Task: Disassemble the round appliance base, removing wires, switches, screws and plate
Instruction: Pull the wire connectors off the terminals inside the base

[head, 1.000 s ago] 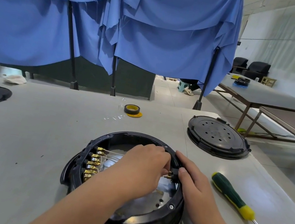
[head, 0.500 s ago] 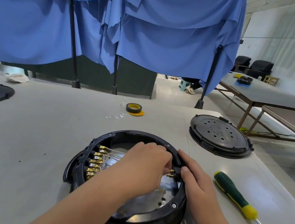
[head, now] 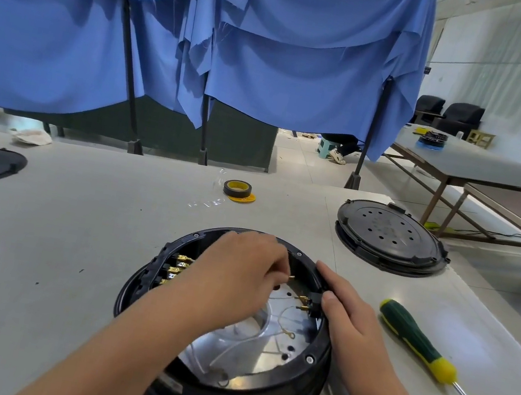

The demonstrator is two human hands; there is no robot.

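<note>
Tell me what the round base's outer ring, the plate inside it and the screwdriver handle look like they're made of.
Outer ring of the round base: black, semi-gloss, with moulded ribs, probably plastic. Plate inside: silvery, bright reflections, holes through it, likely bare metal, perhaps aluminium. Screwdriver handle: green and yellow, smooth with a soft sheen, plastic or rubbery; the look cannot settle which.

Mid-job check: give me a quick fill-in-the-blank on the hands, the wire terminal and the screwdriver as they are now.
1. The left hand pinches a brass wire ____ above the metal plate.
2. The right hand rests on the base's ____ rim.
3. The screwdriver lies on the table, ____ of the round appliance base.

Missing: terminal; right; right
</note>
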